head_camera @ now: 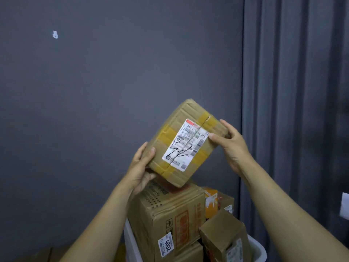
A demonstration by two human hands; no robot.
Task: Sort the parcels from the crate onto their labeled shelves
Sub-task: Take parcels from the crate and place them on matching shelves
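My left hand (140, 172) and right hand (231, 146) grip opposite corners of a taped cardboard parcel (186, 142), holding it tilted above the boxes stacked in the white crate (130, 241)

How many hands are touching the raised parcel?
2. The left hand grips the parcel at its lower left corner; the right hand pinches its upper right edge.

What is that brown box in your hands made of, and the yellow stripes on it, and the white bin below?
The brown rectangular box looks like matte cardboard: creased faces, dented edges. The yellow stripes seem to be plastic packing tape, slightly shiny and wrinkled. The white bin is probably smooth plastic, judging by its rounded rim.
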